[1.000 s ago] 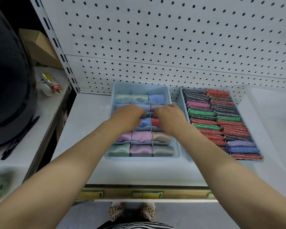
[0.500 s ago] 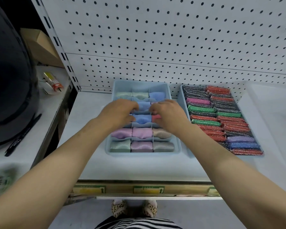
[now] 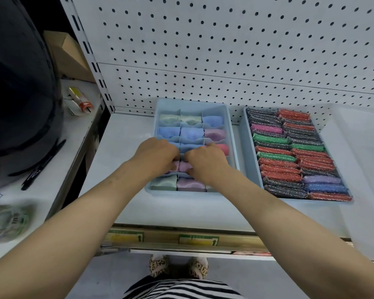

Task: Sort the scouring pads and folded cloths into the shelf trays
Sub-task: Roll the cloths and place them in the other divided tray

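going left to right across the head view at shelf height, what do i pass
black marker pen → small packet → divided tray of folded cloths → tray of scouring pads

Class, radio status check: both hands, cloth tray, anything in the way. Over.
Left hand, right hand in divided tray, curled at purple cloth; grip hidden. Scouring-pad tray alongside, full. Nothing blocking.

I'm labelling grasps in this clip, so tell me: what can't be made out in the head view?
Fingers of the left hand and right hand: curled under, hidden by the hands' backs; any grip unclear.
Fourth-row cloths in the divided tray: mostly covered by both hands.
Packet at left edge: blurred, cut off.
Shelf-edge labels: too small to read.
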Demonstrator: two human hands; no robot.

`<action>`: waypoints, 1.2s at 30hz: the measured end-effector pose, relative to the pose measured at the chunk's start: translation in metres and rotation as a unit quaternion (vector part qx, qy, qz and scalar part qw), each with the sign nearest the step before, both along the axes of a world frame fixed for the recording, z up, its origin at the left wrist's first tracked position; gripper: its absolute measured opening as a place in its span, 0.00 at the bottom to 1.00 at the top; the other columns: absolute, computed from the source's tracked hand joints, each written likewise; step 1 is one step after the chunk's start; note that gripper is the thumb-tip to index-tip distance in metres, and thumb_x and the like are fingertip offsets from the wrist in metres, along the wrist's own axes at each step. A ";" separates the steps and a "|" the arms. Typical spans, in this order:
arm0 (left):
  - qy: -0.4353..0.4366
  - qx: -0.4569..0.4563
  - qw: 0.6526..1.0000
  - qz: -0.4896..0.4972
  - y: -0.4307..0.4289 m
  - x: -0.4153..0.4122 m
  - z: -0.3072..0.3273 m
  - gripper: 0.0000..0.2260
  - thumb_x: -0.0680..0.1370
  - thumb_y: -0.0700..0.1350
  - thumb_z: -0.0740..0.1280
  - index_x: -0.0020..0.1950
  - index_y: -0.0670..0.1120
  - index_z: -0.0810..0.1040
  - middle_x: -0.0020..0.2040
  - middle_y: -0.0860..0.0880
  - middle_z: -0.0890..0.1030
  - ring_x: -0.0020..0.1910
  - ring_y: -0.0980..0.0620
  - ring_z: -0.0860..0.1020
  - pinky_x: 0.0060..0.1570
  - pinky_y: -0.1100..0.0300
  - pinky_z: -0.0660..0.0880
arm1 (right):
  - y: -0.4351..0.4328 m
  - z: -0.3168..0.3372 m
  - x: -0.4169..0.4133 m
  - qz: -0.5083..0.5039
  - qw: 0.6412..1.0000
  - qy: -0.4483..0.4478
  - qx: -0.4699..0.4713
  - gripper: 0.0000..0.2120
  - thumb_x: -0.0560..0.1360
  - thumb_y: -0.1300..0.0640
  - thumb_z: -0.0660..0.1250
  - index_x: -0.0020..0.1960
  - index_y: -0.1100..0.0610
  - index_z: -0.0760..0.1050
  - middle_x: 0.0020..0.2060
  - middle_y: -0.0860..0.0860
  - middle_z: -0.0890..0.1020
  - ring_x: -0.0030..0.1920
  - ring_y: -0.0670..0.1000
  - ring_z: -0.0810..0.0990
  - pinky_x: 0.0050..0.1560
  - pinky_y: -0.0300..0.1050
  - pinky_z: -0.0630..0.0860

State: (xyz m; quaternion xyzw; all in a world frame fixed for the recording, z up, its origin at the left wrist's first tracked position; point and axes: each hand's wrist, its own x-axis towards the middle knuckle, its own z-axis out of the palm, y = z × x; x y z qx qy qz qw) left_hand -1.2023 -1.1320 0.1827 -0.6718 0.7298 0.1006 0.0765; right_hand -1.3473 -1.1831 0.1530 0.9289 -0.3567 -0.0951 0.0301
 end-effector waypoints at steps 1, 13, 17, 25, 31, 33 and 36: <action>0.001 -0.007 1.000 0.003 0.001 -0.001 0.001 0.11 0.79 0.44 0.64 0.57 0.53 0.81 0.55 0.51 0.80 0.43 0.49 0.67 0.41 0.57 0.66 | 0.000 0.002 -0.002 0.001 1.000 -0.016 0.019 0.09 0.77 0.53 0.63 0.54 0.50 0.79 0.48 0.49 0.84 0.53 0.54 0.81 0.62 0.46 0.63; -0.025 0.029 0.999 -0.006 -0.008 0.009 -0.014 0.06 0.76 0.47 0.65 0.50 0.51 0.80 0.47 0.50 0.80 0.44 0.46 0.74 0.40 0.57 0.70 | -0.001 -0.006 -0.016 0.009 0.990 -0.113 0.083 0.12 0.78 0.49 0.63 0.58 0.50 0.80 0.50 0.50 0.84 0.52 0.54 0.80 0.53 0.43 0.64; 0.062 -0.011 0.997 0.037 -0.013 0.011 -0.008 0.09 0.76 0.44 0.67 0.54 0.53 0.80 0.51 0.50 0.81 0.51 0.46 0.78 0.45 0.55 0.75 | -0.020 0.020 -0.031 -0.103 0.943 -0.247 0.198 0.12 0.75 0.52 0.70 0.57 0.51 0.81 0.49 0.49 0.85 0.51 0.51 0.82 0.54 0.49 0.78; 0.041 0.024 0.998 -0.031 -0.024 -0.023 -0.018 0.06 0.75 0.48 0.69 0.52 0.51 0.79 0.45 0.50 0.75 0.54 0.45 0.76 0.39 0.56 0.68 | -0.016 0.030 -0.044 -0.077 0.995 0.050 0.038 0.09 0.76 0.45 0.66 0.53 0.48 0.78 0.49 0.49 0.83 0.52 0.53 0.80 0.60 0.48 0.64; 0.103 0.049 0.993 -0.020 -0.024 -0.020 -0.024 0.07 0.75 0.46 0.69 0.53 0.53 0.80 0.48 0.50 0.80 0.52 0.47 0.76 0.42 0.54 0.74 | -0.009 0.015 -0.043 -0.058 0.996 0.067 -0.024 0.05 0.74 0.59 0.66 0.47 0.50 0.76 0.39 0.47 0.78 0.42 0.52 0.76 0.52 0.47 0.61; 0.173 0.056 0.983 0.003 -0.020 -0.010 -0.016 0.10 0.75 0.44 0.71 0.56 0.51 0.81 0.51 0.52 0.82 0.53 0.50 0.78 0.50 0.52 0.77 | -0.009 0.017 -0.046 -0.037 0.999 0.000 -0.013 0.06 0.74 0.57 0.66 0.49 0.49 0.77 0.45 0.46 0.81 0.47 0.52 0.79 0.49 0.45 0.60; 0.201 0.031 0.979 0.035 -0.007 0.007 0.003 0.11 0.75 0.43 0.73 0.56 0.51 0.82 0.51 0.54 0.83 0.52 0.53 0.80 0.54 0.52 0.77 | -0.003 0.028 -0.043 -0.022 0.984 -0.118 0.129 0.11 0.73 0.52 0.70 0.56 0.48 0.81 0.50 0.45 0.83 0.52 0.50 0.81 0.53 0.45 0.73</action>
